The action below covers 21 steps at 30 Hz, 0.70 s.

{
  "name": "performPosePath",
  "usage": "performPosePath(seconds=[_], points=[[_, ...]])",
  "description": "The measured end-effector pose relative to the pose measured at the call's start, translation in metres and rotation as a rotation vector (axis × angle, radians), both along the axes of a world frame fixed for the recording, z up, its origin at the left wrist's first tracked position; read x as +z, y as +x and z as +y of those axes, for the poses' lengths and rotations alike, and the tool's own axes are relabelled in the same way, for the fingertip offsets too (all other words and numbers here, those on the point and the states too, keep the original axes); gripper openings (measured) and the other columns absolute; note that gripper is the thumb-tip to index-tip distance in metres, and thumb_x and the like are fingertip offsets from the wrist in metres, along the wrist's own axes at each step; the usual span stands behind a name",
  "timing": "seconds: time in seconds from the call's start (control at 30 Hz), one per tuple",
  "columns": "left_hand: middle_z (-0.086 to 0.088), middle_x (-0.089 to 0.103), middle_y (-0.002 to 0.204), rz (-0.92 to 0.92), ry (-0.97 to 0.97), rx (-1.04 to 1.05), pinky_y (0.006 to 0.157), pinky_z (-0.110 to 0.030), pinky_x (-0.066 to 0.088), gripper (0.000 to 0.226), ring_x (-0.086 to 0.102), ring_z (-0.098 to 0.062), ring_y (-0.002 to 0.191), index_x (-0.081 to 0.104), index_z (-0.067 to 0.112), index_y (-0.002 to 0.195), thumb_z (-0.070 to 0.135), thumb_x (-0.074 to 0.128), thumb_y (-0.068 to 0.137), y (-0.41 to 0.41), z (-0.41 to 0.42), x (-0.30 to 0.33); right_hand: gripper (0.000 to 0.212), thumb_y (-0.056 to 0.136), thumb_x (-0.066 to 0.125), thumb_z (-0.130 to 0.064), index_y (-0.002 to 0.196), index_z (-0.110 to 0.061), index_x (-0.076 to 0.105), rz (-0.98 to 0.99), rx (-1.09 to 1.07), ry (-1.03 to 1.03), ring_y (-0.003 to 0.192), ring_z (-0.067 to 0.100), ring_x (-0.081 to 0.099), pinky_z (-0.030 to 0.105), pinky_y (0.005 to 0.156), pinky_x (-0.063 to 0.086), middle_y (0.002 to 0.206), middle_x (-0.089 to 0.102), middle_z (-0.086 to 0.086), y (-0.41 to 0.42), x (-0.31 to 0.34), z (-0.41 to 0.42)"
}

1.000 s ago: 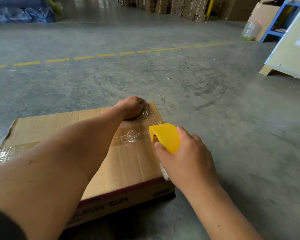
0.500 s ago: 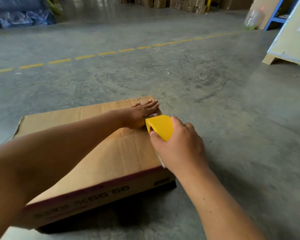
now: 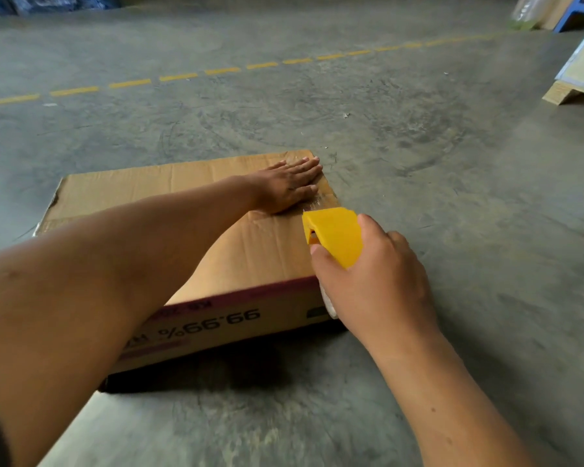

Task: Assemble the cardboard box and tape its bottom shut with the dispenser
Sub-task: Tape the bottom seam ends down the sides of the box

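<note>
A brown cardboard box [image 3: 250,251] lies on the concrete floor with its flat flaps facing up and upside-down print on its near side. My left hand [image 3: 290,185] lies flat, fingers spread, on the box's far right corner, over a strip of clear tape. My right hand [image 3: 375,281] grips a yellow tape dispenser [image 3: 334,235] at the box's right edge, just nearer than the left hand. The tape roll shows as a pale sliver under my right palm.
Grey concrete floor [image 3: 452,197] surrounds the box. A dashed yellow line [image 3: 216,70] crosses the floor behind it. A leaning board on a wooden base [image 3: 573,82] stands at the far right, with a blue frame [image 3: 573,15] beyond it.
My left hand went from a fist to a flat palm on the far right corner. The dispenser moved back to the box's right edge, off the taped seam.
</note>
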<state>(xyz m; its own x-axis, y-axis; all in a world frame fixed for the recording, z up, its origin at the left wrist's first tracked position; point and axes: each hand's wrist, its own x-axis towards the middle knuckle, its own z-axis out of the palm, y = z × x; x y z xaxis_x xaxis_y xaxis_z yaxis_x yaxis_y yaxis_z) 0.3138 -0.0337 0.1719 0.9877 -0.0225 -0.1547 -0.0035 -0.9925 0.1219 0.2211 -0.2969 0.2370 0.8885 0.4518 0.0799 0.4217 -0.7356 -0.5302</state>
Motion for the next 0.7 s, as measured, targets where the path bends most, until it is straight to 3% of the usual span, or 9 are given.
performPosePath(seconds=[0.27,0.4,0.53,0.7], points=[[-0.001,-0.009,0.166,0.065,0.119,0.002,0.123,-0.042,0.001,0.065,-0.007,-0.014,0.151,-0.005,0.018,0.158,0.050,0.013,0.104,-0.001,-0.013,0.012,0.071,0.085,0.053,-0.061,0.143,-0.024,0.036,-0.005,-0.023,0.012,0.084,0.013,0.034,0.027,0.065,0.029,0.118,0.050,0.005,-0.002,-0.001,-0.008],[-0.004,-0.001,0.166,0.020,0.035,-0.022,0.122,-0.039,0.003,0.065,-0.004,-0.015,0.152,0.004,0.013,0.158,0.047,0.019,0.105,-0.011,-0.030,0.018,0.070,0.085,0.053,-0.062,0.142,-0.024,0.037,-0.004,-0.009,0.022,0.084,0.013,0.034,0.019,0.052,0.024,0.111,0.048,0.003,-0.003,-0.002,-0.014],[-0.006,-0.005,0.166,0.022,0.048,-0.066,0.123,-0.043,0.002,0.073,-0.008,-0.017,0.151,0.000,0.013,0.158,0.054,0.024,0.102,-0.024,-0.044,0.011,0.072,0.084,0.053,-0.062,0.142,-0.022,0.038,-0.007,0.004,0.039,0.085,0.013,0.035,0.028,0.066,0.031,0.118,0.052,0.006,-0.003,-0.006,-0.015],[-0.004,-0.012,0.165,-0.005,0.061,-0.033,0.122,-0.041,-0.003,0.079,-0.011,-0.016,0.151,-0.006,0.019,0.158,0.064,0.016,0.096,-0.028,-0.042,-0.001,0.077,0.085,0.052,-0.063,0.147,-0.021,0.032,0.008,0.001,0.035,0.097,0.020,0.049,0.027,0.069,0.031,0.124,0.051,0.008,-0.003,-0.010,-0.015]])
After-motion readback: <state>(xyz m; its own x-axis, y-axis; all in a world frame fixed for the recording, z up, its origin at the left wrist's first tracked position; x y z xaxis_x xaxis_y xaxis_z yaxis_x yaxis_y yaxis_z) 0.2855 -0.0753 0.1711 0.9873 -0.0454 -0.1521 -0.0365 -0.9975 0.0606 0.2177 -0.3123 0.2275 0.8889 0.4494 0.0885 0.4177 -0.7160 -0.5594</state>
